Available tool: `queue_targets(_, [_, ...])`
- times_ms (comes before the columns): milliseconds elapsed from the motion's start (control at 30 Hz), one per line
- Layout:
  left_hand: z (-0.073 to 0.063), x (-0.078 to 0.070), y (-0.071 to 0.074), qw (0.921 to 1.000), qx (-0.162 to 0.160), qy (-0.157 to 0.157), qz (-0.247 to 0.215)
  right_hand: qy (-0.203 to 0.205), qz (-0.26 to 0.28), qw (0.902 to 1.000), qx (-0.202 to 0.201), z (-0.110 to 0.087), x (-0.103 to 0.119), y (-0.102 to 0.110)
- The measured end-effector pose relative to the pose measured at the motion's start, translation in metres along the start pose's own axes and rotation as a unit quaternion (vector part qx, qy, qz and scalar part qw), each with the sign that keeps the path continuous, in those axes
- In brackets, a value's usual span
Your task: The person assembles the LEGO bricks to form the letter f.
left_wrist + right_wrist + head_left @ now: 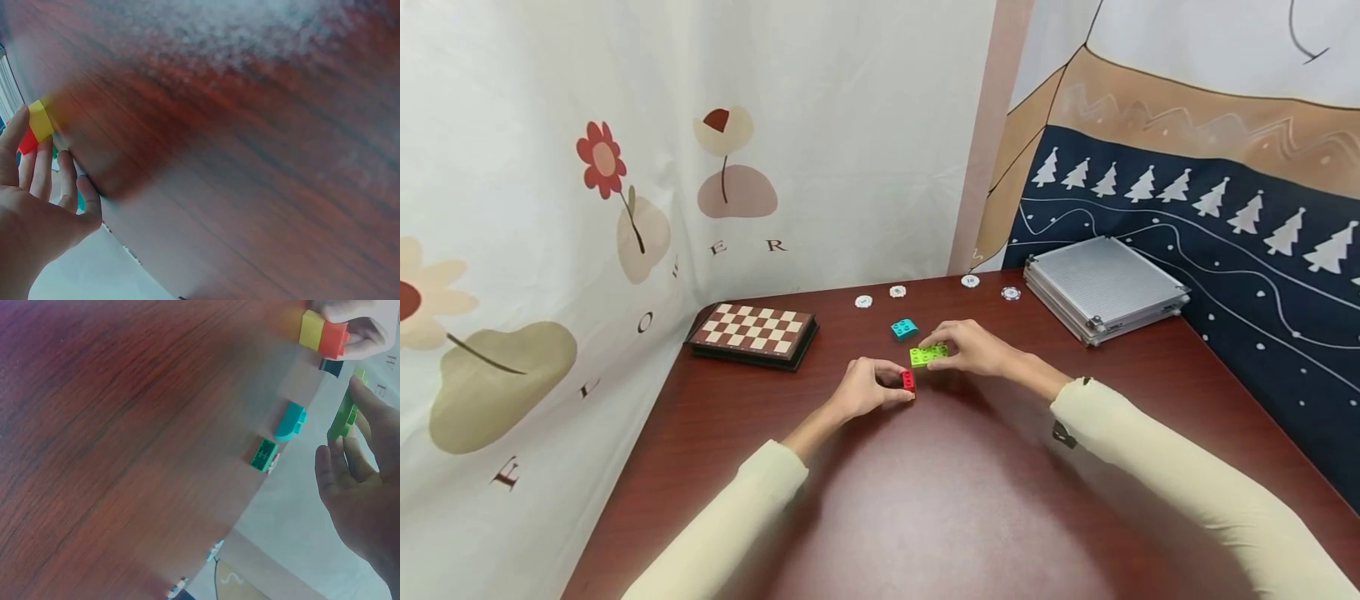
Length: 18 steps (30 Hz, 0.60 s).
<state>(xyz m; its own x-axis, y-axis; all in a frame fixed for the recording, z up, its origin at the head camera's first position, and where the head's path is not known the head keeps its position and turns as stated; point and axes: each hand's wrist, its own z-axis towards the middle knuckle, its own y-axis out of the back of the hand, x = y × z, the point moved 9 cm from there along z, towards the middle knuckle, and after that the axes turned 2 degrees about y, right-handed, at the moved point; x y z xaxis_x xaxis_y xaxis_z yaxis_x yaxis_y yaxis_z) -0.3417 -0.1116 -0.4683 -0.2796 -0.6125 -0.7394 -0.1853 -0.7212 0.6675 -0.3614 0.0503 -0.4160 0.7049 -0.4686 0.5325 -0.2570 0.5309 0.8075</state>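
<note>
Right side of the head view, the ridged silver metal case [1105,283] sat closed, contents hidden! Centre frame, the left hand [865,390] pinched a red-and-yellow plastic block [907,380]; the right hand [973,346], angled in from the right, pinched a flat lime-green studded brick [923,357].

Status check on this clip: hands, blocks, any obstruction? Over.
Left hand holds red block atop yellow block. Right hand holds lime block. Teal block beyond, not between the hands.
</note>
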Motion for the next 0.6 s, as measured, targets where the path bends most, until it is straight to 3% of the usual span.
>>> queue_targets(333, [0.003, 0.003, 0.0, 0.9999, 0.012, -0.001, 0.0, 0.031, -0.003, 0.9995, -0.001, -0.004, 0.015, -0.003])
queue_targets(600, [0.002, 0.002, -0.001, 0.9999, 0.014, -0.002, 0.002, 0.025, 0.013, 0.9995, 0.011, -0.004, 0.019, -0.011])
